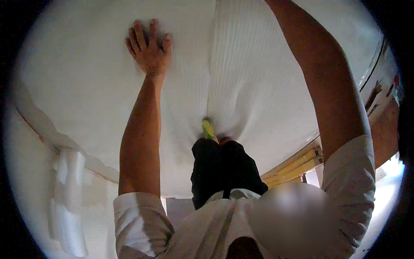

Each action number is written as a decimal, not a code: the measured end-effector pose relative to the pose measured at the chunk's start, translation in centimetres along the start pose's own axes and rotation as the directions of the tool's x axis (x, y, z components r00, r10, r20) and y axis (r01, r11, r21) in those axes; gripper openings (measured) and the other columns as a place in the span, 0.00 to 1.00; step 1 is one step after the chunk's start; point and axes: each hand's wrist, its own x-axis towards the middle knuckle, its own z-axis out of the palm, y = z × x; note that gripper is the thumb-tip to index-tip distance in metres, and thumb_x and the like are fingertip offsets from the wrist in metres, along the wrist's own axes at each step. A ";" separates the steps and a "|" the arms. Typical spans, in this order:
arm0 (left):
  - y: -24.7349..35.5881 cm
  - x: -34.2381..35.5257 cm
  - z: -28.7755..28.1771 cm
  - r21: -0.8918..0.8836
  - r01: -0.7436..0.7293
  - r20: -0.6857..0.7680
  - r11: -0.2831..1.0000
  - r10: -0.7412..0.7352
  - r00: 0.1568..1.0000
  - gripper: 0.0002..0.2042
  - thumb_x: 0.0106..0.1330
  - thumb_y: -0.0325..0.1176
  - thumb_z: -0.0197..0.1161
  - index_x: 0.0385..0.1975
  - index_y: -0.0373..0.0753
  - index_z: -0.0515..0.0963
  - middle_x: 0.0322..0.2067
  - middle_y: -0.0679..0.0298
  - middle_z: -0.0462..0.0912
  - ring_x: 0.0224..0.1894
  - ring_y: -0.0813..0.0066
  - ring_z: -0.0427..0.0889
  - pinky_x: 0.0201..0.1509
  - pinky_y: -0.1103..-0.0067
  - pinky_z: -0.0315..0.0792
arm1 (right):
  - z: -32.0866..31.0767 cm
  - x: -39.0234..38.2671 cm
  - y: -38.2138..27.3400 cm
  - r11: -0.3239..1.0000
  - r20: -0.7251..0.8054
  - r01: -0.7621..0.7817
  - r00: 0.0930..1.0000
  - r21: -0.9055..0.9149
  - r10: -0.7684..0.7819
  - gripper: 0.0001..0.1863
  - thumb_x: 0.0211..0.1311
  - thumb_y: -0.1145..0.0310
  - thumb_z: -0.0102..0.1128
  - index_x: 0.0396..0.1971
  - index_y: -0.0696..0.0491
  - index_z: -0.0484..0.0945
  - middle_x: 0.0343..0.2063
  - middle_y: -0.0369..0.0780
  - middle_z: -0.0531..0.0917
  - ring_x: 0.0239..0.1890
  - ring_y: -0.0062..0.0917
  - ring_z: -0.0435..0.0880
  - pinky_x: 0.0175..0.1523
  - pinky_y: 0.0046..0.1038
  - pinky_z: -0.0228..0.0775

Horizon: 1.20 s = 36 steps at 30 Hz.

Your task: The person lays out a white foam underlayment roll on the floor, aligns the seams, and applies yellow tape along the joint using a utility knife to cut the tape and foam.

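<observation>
My left hand (151, 54) lies flat, fingers spread, on a broad white sheet (181, 99). Nothing shows in its grip. To its right, a seam or edge runs down the sheet, and the right part of the material (250, 56) has fine ribs and soft wrinkles. My right arm (319, 69) reaches up over the sheet and passes out at the top edge, so the right hand is hidden from view. Below the seam, close to my dark shorts (224, 168), is a small yellow-green object (208, 128); its kind is unclear.
A pale rolled or folded piece (71, 203) stands at the lower left, beyond the sheet's edge. Yellowish slats (293, 166) lie under the right edge. Further right is a brown, board-like surface (384, 134).
</observation>
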 end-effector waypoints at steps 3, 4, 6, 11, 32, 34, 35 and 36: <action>-0.7 -1.0 0.6 0.024 0.009 0.041 1.000 -0.010 0.999 0.30 0.71 0.60 0.55 0.71 0.59 0.69 0.76 0.53 0.55 0.76 0.45 0.55 0.78 0.48 0.47 | -0.2 0.1 -0.9 0.999 0.060 -0.042 0.997 -0.015 0.043 0.30 0.81 0.57 0.37 0.77 0.51 0.55 0.79 0.42 0.54 0.80 0.38 0.48 0.83 0.41 0.33; -0.7 -0.7 0.8 0.021 0.001 0.049 1.000 -0.002 0.999 0.30 0.71 0.60 0.55 0.71 0.59 0.69 0.77 0.53 0.55 0.76 0.45 0.54 0.78 0.48 0.47 | 0.6 -0.1 -0.5 0.999 0.049 -0.045 0.998 -0.030 0.047 0.30 0.81 0.58 0.38 0.77 0.51 0.55 0.79 0.43 0.54 0.80 0.39 0.48 0.83 0.41 0.33; -1.2 -1.2 -0.2 0.045 0.029 0.114 0.999 -0.034 0.993 0.30 0.71 0.58 0.56 0.71 0.57 0.69 0.76 0.52 0.55 0.76 0.45 0.55 0.78 0.48 0.47 | 2.0 -0.6 -1.0 0.999 0.056 -0.040 0.998 -0.022 0.041 0.30 0.81 0.58 0.38 0.77 0.52 0.55 0.78 0.44 0.54 0.80 0.39 0.48 0.83 0.41 0.33; -1.8 2.6 -0.2 -0.013 0.018 0.070 1.000 -0.017 0.997 0.27 0.74 0.52 0.55 0.69 0.48 0.71 0.73 0.52 0.63 0.72 0.46 0.61 0.75 0.47 0.52 | -0.7 0.9 -1.8 0.996 0.159 -0.090 0.984 0.028 0.085 0.31 0.80 0.58 0.39 0.76 0.56 0.56 0.78 0.46 0.54 0.80 0.41 0.48 0.83 0.44 0.30; -0.6 36.7 0.9 0.119 -0.203 0.015 0.972 0.203 0.979 0.30 0.78 0.49 0.48 0.76 0.42 0.59 0.77 0.52 0.53 0.80 0.52 0.48 0.83 0.59 0.38 | -1.5 2.6 -4.8 0.998 0.117 -0.035 0.993 0.042 0.030 0.33 0.76 0.59 0.42 0.76 0.58 0.56 0.77 0.50 0.55 0.79 0.48 0.48 0.81 0.49 0.35; -0.8 36.7 0.5 0.106 -0.205 0.010 0.973 0.205 0.979 0.30 0.78 0.49 0.49 0.76 0.42 0.60 0.77 0.51 0.54 0.79 0.52 0.49 0.82 0.58 0.38 | -2.3 3.2 -5.5 0.995 0.138 -0.062 0.989 0.077 0.051 0.33 0.75 0.60 0.43 0.76 0.57 0.56 0.77 0.50 0.55 0.79 0.48 0.48 0.81 0.49 0.36; -1.0 36.7 0.2 0.102 -0.205 0.008 0.973 0.205 0.979 0.30 0.78 0.49 0.49 0.75 0.42 0.60 0.77 0.51 0.54 0.79 0.52 0.49 0.82 0.58 0.38 | -1.9 3.0 -5.3 0.999 0.100 -0.024 0.995 0.047 0.019 0.33 0.74 0.62 0.46 0.76 0.56 0.57 0.77 0.50 0.56 0.79 0.49 0.49 0.81 0.50 0.37; -0.9 36.7 0.5 0.114 -0.208 0.000 0.971 0.210 0.978 0.30 0.78 0.48 0.49 0.75 0.42 0.60 0.77 0.51 0.54 0.79 0.51 0.49 0.82 0.58 0.39 | -1.8 2.8 -5.1 0.999 0.099 -0.024 0.995 0.030 0.021 0.33 0.73 0.62 0.47 0.76 0.56 0.57 0.77 0.50 0.56 0.79 0.49 0.49 0.81 0.50 0.37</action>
